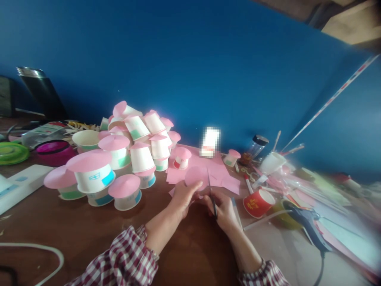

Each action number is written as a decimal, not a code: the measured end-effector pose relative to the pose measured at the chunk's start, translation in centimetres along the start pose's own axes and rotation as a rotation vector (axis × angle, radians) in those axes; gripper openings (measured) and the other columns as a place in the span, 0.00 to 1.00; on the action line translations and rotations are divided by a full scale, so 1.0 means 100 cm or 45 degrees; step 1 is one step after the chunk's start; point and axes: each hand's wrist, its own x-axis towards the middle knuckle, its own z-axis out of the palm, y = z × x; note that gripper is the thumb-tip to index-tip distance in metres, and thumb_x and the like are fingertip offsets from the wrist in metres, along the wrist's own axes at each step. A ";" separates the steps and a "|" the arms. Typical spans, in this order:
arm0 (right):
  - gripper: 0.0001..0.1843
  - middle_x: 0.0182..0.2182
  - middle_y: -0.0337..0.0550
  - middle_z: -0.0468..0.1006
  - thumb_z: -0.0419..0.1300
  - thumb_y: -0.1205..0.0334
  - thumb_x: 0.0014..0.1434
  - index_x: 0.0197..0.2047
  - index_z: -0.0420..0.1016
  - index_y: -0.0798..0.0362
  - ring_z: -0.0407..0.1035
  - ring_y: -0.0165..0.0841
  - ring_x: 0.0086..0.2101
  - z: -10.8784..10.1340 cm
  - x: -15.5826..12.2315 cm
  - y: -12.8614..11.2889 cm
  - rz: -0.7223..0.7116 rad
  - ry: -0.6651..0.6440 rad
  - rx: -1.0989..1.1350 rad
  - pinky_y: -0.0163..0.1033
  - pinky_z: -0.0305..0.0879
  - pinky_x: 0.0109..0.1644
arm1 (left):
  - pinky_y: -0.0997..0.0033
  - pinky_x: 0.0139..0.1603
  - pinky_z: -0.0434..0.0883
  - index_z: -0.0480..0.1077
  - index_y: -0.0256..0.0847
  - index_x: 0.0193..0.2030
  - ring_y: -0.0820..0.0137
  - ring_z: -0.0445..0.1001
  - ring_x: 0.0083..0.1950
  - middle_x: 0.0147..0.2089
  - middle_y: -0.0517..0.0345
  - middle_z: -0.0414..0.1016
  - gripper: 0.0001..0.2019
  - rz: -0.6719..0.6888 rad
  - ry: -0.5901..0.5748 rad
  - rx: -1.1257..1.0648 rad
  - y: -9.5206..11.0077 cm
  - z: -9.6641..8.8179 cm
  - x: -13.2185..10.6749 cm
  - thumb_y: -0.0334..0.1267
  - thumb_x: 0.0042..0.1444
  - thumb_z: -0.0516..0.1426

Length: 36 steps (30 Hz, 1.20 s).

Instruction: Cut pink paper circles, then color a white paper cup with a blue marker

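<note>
Head view: a pink paper disc point(193, 176) is held at its lower edge by the left hand point(187, 194), pinched between thumb and fingers, while a pair of dark-handled scissors point(213, 205) is gripped by the right hand point(224, 210), its fingers closed about the handles. The blades are pointed up and away along the disc's right side; whether paper is caught between them cannot be told. Loose pink sheets point(218, 165) are spread on the brown table point(178, 254) just beyond both hands, and one of these could be nicked along with the disc if the two were allowed to overlap under the blades. The rim could be spoiled by a flat or a notch if the paper were turned unevenly, and it could be creased if it were pinched too hard. The left fingers are placed near the blades, so a nick could be caused by a careless turn. To the left, a pile of pink-topped paper cups point(143, 157) is heaped loosely, and a slide could be set off if it were brushed by the left sleeve point(127, 254). A red cup point(258, 203) is stood near the right hand, where it could be knocked by an outward swing.
</note>
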 end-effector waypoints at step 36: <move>0.19 0.15 0.35 0.64 0.59 0.47 0.55 0.33 0.75 0.58 0.58 0.26 0.17 -0.001 -0.001 -0.006 0.016 0.024 -0.016 0.31 0.54 0.20 | 0.75 0.24 0.68 0.71 0.33 0.30 0.74 0.68 0.22 0.21 0.57 0.70 0.15 0.037 -0.009 0.085 -0.001 0.000 0.000 0.41 0.39 0.66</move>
